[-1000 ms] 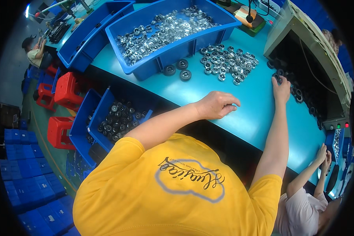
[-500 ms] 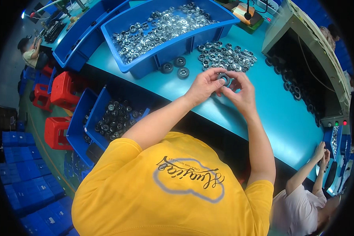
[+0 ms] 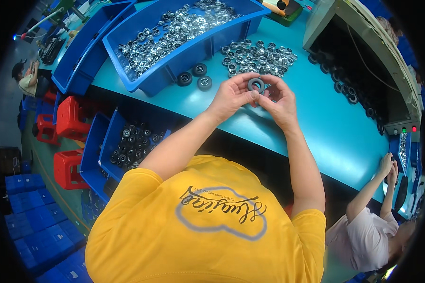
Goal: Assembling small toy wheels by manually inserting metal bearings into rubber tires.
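The teal worktop (image 3: pixel 316 127) carries a blue bin (image 3: pixel 174 61) of metal parts beyond the fingers, left. A loose pile of metal parts (image 3: pixel 259 54) lies just beyond them. Left hand (image 3: pixel 231 96) and right hand (image 3: pixel 281 101) pinch one grey ring (image 3: pixel 256 85) between their fingertips, above the worktop. Judged step: fitting or inspection; the next move calls for a steady two-handed grip.

No labels, signs or screens are legible in view. Stacked blue crates (image 3: pixel 30 207) sit on the floor at lower left, rectangular and uniform in colour; whether they are packages cannot be told. A grey machine housing (image 3: pixel 401 125) at right carries a small panel with one green and one red indicator light (image 3: pixel 407 129) side by side. The yellow shirt (image 3: pixel 208 236) bears a grey printed emblem with dark script.
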A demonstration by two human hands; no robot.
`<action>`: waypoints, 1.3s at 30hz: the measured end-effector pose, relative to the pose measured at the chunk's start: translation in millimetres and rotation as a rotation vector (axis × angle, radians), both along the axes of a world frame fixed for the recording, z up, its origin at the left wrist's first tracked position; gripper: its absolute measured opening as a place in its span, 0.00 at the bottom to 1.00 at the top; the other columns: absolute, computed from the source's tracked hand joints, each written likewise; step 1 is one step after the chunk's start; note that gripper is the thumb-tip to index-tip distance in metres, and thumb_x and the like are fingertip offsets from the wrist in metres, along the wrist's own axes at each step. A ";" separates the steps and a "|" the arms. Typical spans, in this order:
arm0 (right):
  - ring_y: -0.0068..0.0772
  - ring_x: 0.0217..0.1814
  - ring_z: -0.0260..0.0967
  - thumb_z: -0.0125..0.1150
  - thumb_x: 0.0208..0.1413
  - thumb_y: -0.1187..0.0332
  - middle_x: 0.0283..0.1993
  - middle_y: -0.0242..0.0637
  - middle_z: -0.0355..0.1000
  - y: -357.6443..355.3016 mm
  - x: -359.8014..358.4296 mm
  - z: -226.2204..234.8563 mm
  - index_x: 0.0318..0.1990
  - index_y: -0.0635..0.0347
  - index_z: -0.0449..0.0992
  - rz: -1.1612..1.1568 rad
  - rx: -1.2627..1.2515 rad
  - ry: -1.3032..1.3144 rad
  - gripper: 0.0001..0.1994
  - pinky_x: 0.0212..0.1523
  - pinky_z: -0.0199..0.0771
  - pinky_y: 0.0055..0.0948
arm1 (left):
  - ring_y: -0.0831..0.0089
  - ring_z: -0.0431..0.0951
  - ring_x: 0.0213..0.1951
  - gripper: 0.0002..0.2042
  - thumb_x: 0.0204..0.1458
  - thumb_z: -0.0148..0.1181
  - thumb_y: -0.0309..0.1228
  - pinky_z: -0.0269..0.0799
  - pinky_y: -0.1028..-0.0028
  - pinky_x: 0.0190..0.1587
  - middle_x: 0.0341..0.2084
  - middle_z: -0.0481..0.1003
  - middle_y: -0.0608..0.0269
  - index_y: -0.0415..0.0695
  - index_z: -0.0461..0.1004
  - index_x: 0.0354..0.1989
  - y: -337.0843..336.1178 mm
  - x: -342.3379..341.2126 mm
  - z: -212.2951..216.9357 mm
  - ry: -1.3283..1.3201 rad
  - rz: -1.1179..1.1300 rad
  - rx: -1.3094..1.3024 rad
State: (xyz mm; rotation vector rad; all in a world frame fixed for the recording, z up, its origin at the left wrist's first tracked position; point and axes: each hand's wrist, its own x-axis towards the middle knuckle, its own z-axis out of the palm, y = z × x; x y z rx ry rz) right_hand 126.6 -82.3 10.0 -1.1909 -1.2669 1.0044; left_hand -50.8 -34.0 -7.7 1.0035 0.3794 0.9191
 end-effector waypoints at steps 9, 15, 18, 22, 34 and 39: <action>0.11 0.32 0.64 0.73 0.46 0.76 0.45 0.27 0.73 -0.8 2.0 5.0 0.56 0.62 0.74 0.015 0.034 -0.010 0.27 0.33 0.70 0.16 | 0.73 0.78 0.45 0.27 0.54 0.68 0.23 0.81 0.73 0.42 0.48 0.76 0.58 0.37 0.66 0.63 -2.4 -0.1 5.3 0.031 0.015 0.057; 0.12 0.34 0.65 0.73 0.46 0.76 0.51 0.28 0.73 -0.8 1.8 3.2 0.57 0.60 0.74 0.011 0.054 -0.012 0.27 0.33 0.69 0.16 | 0.74 0.78 0.45 0.27 0.53 0.68 0.22 0.80 0.74 0.42 0.47 0.76 0.59 0.37 0.67 0.61 -3.8 -0.6 7.7 0.035 0.027 0.071; 0.13 0.34 0.65 0.73 0.45 0.75 0.52 0.28 0.73 -1.2 1.7 4.4 0.57 0.59 0.74 0.008 0.053 -0.030 0.28 0.33 0.69 0.16 | 0.75 0.77 0.44 0.26 0.53 0.68 0.21 0.80 0.75 0.42 0.46 0.76 0.60 0.38 0.68 0.61 -4.3 -0.4 8.5 0.036 0.035 0.076; 0.13 0.34 0.66 0.73 0.45 0.75 0.53 0.29 0.73 -1.0 2.3 4.0 0.57 0.58 0.74 0.008 0.053 -0.031 0.28 0.33 0.69 0.15 | 0.77 0.76 0.43 0.25 0.53 0.68 0.21 0.79 0.76 0.43 0.45 0.76 0.61 0.38 0.69 0.60 -5.0 0.3 9.3 0.051 0.051 0.100; 0.12 0.33 0.65 0.73 0.45 0.76 0.53 0.28 0.74 -0.8 2.0 4.8 0.57 0.57 0.74 -0.006 0.093 -0.070 0.28 0.32 0.68 0.15 | 0.78 0.75 0.42 0.25 0.52 0.69 0.21 0.78 0.77 0.45 0.45 0.75 0.62 0.39 0.71 0.60 -5.7 2.2 7.0 0.058 0.091 0.167; 0.13 0.33 0.67 0.74 0.44 0.77 0.52 0.29 0.75 -0.5 2.5 0.8 0.56 0.57 0.74 -0.030 0.138 -0.127 0.28 0.31 0.69 0.15 | 0.79 0.76 0.40 0.24 0.52 0.70 0.23 0.77 0.79 0.44 0.45 0.76 0.61 0.38 0.71 0.58 -6.3 5.3 -3.4 0.152 0.187 0.212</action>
